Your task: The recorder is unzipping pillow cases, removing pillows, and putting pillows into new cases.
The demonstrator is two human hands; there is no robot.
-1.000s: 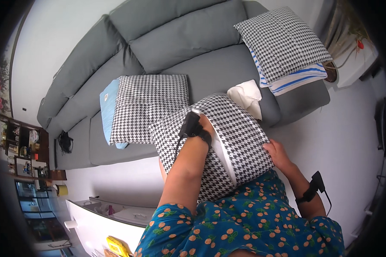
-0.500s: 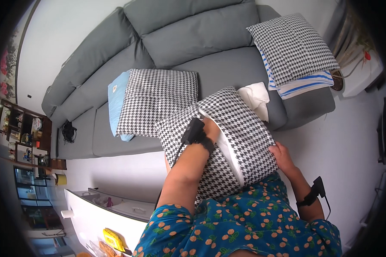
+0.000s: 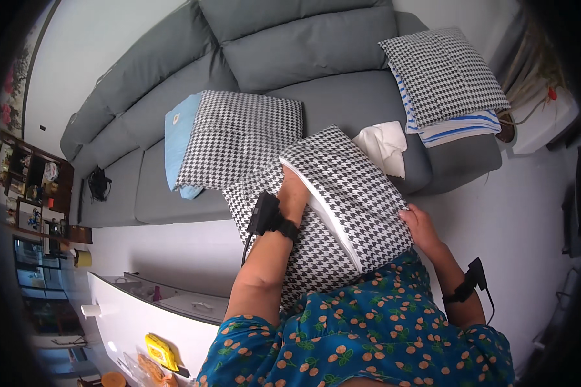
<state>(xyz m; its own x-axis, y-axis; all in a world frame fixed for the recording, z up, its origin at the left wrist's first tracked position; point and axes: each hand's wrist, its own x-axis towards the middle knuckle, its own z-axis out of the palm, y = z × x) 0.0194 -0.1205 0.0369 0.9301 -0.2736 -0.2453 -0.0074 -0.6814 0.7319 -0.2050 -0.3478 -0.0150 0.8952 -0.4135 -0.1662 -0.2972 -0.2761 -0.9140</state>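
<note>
A black-and-white houndstooth cushion cover lies across my lap, its long slit showing a white inner cushion. Through the upper end of this slit reaches my left hand; the fingers are hidden under the cover's flap. My right hand grips the cover's right edge, thumb on top. Just beyond, a second houndstooth cushion rests on the sofa over a light blue cushion. A crumpled white cloth sits beside the cover's far right side.
The grey sofa curves across the far side. At its right end, another houndstooth cushion lies on blue-striped fabric. A white table stands at lower left, with a yellow packet on it. A plant is at far right.
My left hand has shifted left and slightly up inside the slit, and the flap's upper edge has moved left with it. My right hand keeps its hold on the edge.
</note>
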